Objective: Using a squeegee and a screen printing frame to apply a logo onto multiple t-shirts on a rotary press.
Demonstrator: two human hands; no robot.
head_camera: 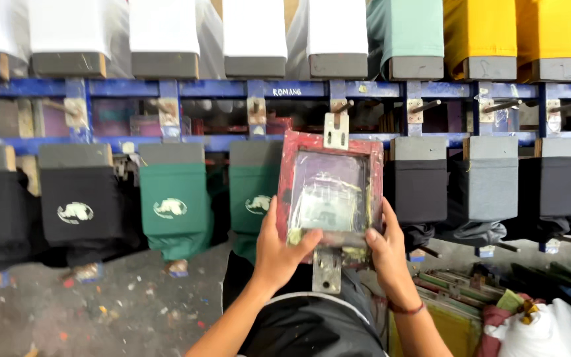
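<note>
Head camera looks steeply down (close above) at the printing rack (285, 89).

We saw a blue metal rail (133, 88) run across at 12 o'clock, lined with grey pallet boards (421, 148). White shirts (252, 26) hung along the top row, a teal one (408, 26) and yellow ones (480, 26) toward 1 o'clock. Black shirts (77, 201) sat at 9 o'clock, green ones (173, 198) beside them. Grey concrete floor (100, 304) at 7 o'clock was speckled with paint. Stacked frames (457, 284) lay at 4 o'clock.
</note>
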